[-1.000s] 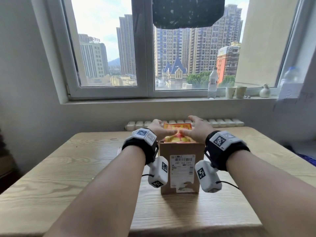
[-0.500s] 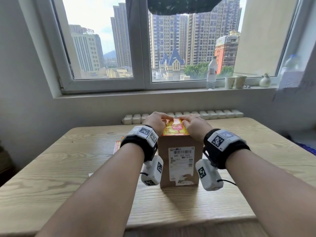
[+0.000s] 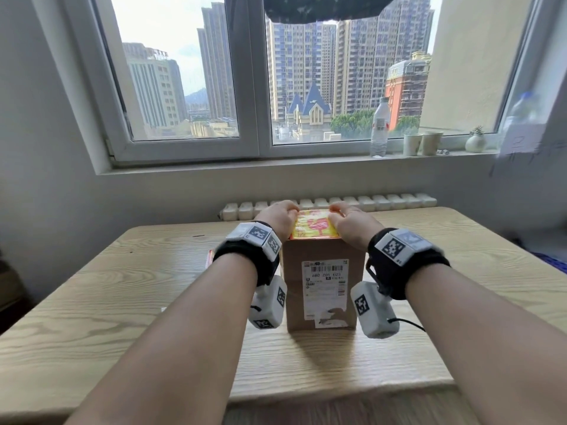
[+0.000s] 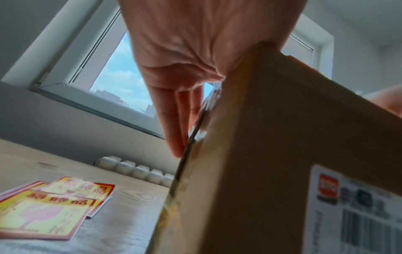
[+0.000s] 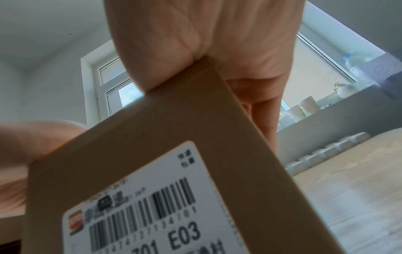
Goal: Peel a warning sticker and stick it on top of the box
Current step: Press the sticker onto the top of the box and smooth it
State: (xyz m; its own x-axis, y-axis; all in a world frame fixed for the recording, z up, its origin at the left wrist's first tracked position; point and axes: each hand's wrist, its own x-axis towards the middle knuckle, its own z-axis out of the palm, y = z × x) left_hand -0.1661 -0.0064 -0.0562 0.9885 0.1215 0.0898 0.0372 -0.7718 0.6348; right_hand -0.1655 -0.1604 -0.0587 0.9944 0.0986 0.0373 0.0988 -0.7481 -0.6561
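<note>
A brown cardboard box (image 3: 322, 280) with a white shipping label stands upright mid-table. A yellow and red warning sticker (image 3: 313, 226) lies flat on its top. My left hand (image 3: 277, 217) rests on the top left edge, and in the left wrist view its straight fingers (image 4: 174, 123) run down the left side of the box (image 4: 293, 137). My right hand (image 3: 352, 222) mirrors it on the top right edge, fingers (image 5: 265, 116) straight down the right side of the box (image 5: 174, 128). Neither hand pinches anything.
A stack of spare warning stickers (image 4: 50, 206) lies on the wooden table (image 3: 122, 302) left of the box. Behind the table runs a white radiator (image 3: 337, 204). A water bottle (image 3: 379, 127) and cups (image 3: 422, 143) stand on the windowsill.
Both hands lay on the sticker with fingertips meeting in the middle; they have slid apart to the box's left and right top edges, uncovering the sticker.
</note>
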